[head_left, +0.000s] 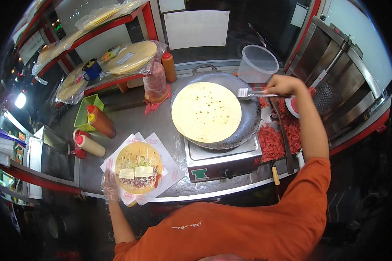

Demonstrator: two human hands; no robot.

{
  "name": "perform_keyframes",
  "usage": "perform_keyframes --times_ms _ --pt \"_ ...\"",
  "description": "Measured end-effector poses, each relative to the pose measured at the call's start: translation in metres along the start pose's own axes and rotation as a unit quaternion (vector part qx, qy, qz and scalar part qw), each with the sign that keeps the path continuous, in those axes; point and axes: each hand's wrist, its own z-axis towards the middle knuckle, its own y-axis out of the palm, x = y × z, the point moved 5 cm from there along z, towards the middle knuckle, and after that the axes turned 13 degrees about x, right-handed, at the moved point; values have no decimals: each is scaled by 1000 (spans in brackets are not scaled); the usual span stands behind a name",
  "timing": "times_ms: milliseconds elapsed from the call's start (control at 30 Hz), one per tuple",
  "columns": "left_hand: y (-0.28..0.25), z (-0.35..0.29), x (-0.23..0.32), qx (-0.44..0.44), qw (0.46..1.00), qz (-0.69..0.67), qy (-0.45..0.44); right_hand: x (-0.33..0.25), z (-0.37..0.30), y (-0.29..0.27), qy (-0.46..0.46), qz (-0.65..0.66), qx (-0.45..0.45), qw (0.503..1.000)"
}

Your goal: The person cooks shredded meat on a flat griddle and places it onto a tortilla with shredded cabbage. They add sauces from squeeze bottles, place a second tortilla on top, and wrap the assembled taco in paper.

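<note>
My right hand (282, 86) grips a pair of metal tongs (245, 93), whose broad end is at the right edge of a flatbread. This round, brown-spotted flatbread (207, 112) lies flat in a dark round pan (251, 117) on a gas stove (224, 163). In a clear plastic glove, my left hand (109, 185) is closed at the left edge of a white printed paper sheet (170, 167). On that paper lies a second flatbread (137, 189), topped with two pale cheese slices (143, 171), shredded filling and thin white sauce lines.
Left of the paper are a white sauce bottle (90, 145), a red-brown sauce bottle (101, 122) and a green basket (83, 117). Bagged flatbreads (133, 58) fill the shelves behind. Red shredded meat (272, 143) lies right of the stove, below a clear plastic tub (258, 65).
</note>
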Motion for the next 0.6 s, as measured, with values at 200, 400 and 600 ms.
perform_keyframes --times_ms 200,400,600 --pt "-6 -2 19 29 998 -31 49 -99 70 19 -163 216 29 962" --pt "-7 -4 25 34 995 4 94 -54 -2 -61 -174 311 24 934" --pt "0 6 16 -61 994 69 55 -12 -43 13 76 142 -19 987"
